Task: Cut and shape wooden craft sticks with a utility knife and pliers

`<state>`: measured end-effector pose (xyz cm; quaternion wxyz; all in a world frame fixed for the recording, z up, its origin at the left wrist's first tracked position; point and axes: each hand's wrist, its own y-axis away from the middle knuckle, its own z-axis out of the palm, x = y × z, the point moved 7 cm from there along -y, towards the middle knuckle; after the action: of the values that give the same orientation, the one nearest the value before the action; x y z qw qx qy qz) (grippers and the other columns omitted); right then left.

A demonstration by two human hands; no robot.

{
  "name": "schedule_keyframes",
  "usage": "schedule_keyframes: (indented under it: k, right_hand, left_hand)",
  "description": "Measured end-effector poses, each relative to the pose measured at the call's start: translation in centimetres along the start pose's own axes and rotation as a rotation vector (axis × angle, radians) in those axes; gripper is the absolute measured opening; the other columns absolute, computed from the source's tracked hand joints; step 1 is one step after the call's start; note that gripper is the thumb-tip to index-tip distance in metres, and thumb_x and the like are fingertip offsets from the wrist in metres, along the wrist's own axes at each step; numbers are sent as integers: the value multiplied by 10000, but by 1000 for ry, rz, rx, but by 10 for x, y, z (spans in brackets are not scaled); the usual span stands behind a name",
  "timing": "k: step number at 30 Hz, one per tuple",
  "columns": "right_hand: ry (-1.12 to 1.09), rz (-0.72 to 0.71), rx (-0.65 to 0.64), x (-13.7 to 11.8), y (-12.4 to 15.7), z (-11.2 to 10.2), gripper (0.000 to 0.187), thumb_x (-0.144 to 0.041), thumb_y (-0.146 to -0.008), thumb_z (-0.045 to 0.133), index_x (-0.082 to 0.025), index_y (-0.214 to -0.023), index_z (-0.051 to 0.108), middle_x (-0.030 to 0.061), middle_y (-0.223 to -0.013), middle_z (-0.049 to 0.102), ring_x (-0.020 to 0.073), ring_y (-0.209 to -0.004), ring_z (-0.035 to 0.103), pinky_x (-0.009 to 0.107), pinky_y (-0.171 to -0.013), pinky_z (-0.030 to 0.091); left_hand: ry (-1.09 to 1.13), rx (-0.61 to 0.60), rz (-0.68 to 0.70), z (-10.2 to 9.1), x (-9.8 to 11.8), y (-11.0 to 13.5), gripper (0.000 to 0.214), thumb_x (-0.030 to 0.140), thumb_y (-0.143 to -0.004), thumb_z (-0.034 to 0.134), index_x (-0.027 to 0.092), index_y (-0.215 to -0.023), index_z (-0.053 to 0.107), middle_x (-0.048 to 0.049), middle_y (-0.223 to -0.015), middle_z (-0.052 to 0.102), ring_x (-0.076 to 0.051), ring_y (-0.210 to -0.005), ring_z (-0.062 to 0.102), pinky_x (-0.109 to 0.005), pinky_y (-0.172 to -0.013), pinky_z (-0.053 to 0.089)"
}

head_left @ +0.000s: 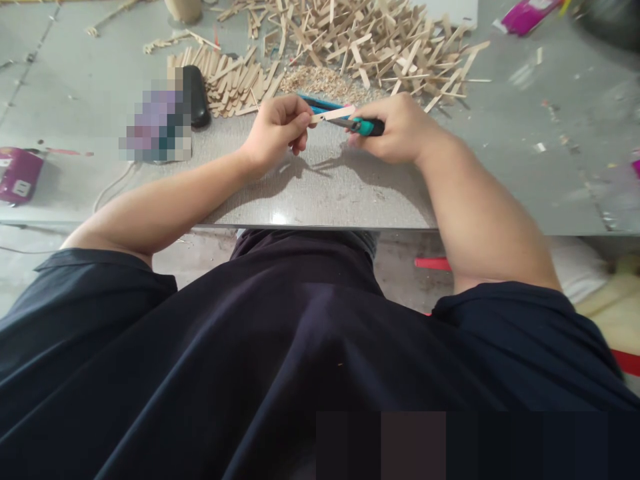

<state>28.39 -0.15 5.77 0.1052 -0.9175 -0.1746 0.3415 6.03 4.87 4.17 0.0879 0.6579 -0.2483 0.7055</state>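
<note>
Left hand (280, 130) pinches a wooden stick (341, 113) by its left end; the right hand (397, 130) clasps a teal-and-black tool (367, 127), its tip at the stick's near edge.

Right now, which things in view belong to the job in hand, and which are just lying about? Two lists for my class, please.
Likely in the job:
wooden stick, held by the left hand
teal-and-black tool, held by the right hand
stick pile
wood shavings

Seemingly lying about:
black oblong object
left purple item
upper-right purple item
</note>
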Motion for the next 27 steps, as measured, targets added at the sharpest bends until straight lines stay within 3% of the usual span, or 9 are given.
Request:
schedule_keyframes:
  k: [5,12,18,22,27]
  right_hand:
    - [164,37,-27,-16,1,-3,321,-686,-916,825,-385,-859,729,47,-900,791,358,-929,692,637,-915,595]
    - [220,15,-2,-17,-1,-3,385,-709,-892,786,-369,-775,646,63,-875,753,357,-874,677,656,-852,577]
    - [162,58,-37,-20,1,-3,335,-707,-887,826,-407,-818,694,60,-964,788,408,-1010,709,710,-974,555]
    - [165,56,-59,-16,-1,1,396,-799,-865,820,-416,-851,722,67,-994,798,428,-1056,720,723,-991,551]
    - [185,41,-44,-10,-1,2,424,-861,-837,816,-444,-875,745,63,-992,808,447,-1111,723,718,-965,551]
  left_hand:
    - [62,43,-31,-1,-7,-3,258,484,-886,706,383,-650,684,-5,-583,593,-177,-528,432,-392,-589,434]
    - [91,97,-52,-4,-15,-6,290,518,-884,717,375,-633,689,3,-547,597,-154,-475,400,-346,-497,340]
    - [173,-25,-97,-1,-11,-6,331,424,-948,756,289,-655,678,27,-529,520,-100,-465,401,-268,-463,295]
    - [241,20,-161,-10,-14,-9,365,374,-1043,658,266,-698,614,23,-592,578,-91,-494,473,-240,-501,370]
    - [277,36,-80,-8,-9,-10,285,440,-988,703,334,-734,630,27,-714,736,-118,-594,598,-250,-543,458]
